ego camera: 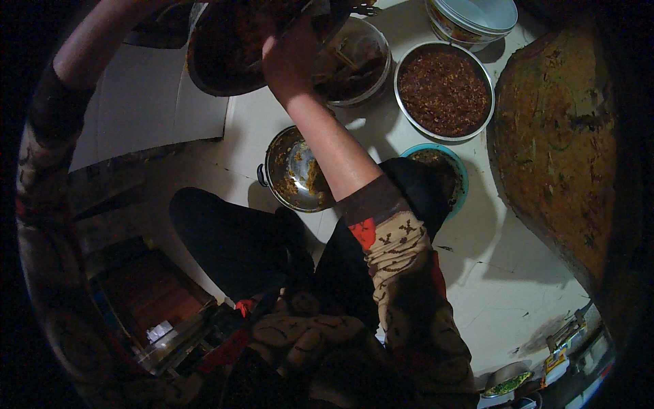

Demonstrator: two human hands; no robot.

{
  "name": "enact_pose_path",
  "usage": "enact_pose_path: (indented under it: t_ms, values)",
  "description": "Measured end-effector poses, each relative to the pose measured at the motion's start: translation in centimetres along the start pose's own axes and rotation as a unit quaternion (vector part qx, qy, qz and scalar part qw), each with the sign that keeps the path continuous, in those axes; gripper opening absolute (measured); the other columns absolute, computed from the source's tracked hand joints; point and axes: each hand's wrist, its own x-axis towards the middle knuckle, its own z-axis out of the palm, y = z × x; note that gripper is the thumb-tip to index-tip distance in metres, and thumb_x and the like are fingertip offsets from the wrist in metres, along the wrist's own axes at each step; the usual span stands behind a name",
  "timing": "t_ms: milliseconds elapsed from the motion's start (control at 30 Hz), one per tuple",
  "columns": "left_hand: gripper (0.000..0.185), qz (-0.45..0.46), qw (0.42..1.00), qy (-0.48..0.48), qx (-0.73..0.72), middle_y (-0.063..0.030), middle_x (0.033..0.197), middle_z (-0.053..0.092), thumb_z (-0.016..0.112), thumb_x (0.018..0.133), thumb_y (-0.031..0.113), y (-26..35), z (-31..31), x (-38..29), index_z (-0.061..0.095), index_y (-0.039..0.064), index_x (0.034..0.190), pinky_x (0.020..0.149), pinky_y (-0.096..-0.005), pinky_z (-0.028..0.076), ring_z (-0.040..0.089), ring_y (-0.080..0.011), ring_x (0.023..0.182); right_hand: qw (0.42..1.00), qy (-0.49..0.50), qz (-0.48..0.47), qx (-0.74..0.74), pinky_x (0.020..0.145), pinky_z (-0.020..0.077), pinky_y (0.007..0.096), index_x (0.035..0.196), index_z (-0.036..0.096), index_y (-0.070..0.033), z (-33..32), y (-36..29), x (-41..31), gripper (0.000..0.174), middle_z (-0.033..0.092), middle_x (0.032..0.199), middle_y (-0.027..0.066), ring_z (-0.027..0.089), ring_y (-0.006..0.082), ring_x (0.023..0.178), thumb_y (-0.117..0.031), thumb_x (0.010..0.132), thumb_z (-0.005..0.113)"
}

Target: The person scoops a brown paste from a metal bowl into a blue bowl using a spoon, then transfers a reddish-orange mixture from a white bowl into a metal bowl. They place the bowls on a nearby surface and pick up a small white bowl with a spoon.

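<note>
A wide dark pan or basin (214,76) is at the top of the view, tilted, its inside smeared with dark brown residue. My right hand (291,56) is at its right side, in deep shadow; whether the fingers grip anything is hidden. My left forearm reaches up past the top edge, so my left hand is out of view. Just right of my right hand is a clear plastic tub (384,66) holding something dark. Below my right forearm stands a steel pot (296,179) with yellowish residue on its inside, partly covered by the arm.
A steel bowl of dark red-brown minced food (444,92) stands on the floor, with a white plastic bucket (477,20) behind it. A teal basin (464,179) sits partly behind my knee. A worn brown board (557,153) borders the right; a pale panel (148,102) the left.
</note>
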Motion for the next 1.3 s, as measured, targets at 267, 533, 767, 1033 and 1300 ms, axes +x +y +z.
enact_pose_path:
  t_ms: [267,533,767,1033,1300]
  values:
    - [0.026,0.016,1.0,0.003,-0.009,-0.0159,0.072,0.064,0.063,0.089,0.018,0.3,-1.1,-0.5,0.068,0.0,0.071,0.068,-0.043,0.048,0.059,-0.0269,0.063,0.998,0.047,-0.037,0.034,0.108,0.0389,0.0505,0.145,0.031,0.013,0.2,0.3,0.1,0.078,0.051,0.132,0.0346,0.051,0.0491,0.121,-0.015,0.084,0.072]
    - [0.025,0.096,0.987,0.001,0.132,-0.0143,0.074,0.065,0.06,0.092,0.017,-0.1,-0.5,0.0,0.07,0.003,0.073,0.066,-0.0407,0.049,0.059,-0.0244,0.063,0.986,-0.123,0.056,-0.097,0.104,0.0406,0.0511,0.149,0.03,0.012,-1.9,0.4,0.4,0.073,0.053,0.128,0.0328,0.052,0.0427,0.119,-0.014,0.086,0.058]
    - [0.026,0.017,0.997,-0.02,0.079,-0.0123,0.067,0.062,0.06,0.092,0.017,0.7,-1.4,-0.3,0.07,0.003,0.072,0.061,-0.0382,0.048,0.056,-0.0224,0.057,0.99,-0.005,-0.071,-0.123,0.107,0.0374,0.0501,0.15,0.025,0.013,-1.4,0.0,0.1,0.076,0.045,0.136,0.0357,0.046,0.0466,0.125,-0.01,0.085,0.055]
    - [0.028,-0.039,0.993,-0.067,0.094,-0.01,0.06,0.059,0.06,0.093,0.017,2.4,-2.6,-1.1,0.07,0.003,0.072,0.055,-0.0355,0.047,0.052,-0.0201,0.05,0.997,-0.042,-0.054,0.022,0.107,0.0358,0.0459,0.151,0.026,0.012,-1.5,0.5,-0.1,0.073,0.046,0.133,0.0317,0.045,0.0447,0.12,-0.006,0.085,0.053]
    - [0.027,-0.031,0.999,-0.027,0.02,-0.0112,0.066,0.063,0.063,0.092,0.017,2.5,-3.6,-2.3,0.07,0.002,0.072,0.056,-0.0365,0.049,0.056,-0.019,0.053,0.996,-0.09,-0.023,0.019,0.092,0.0413,0.0446,0.135,0.046,0.008,-1.2,0.5,0.4,0.048,0.052,0.112,0.0226,0.047,0.0358,0.096,-0.001,0.088,0.054]
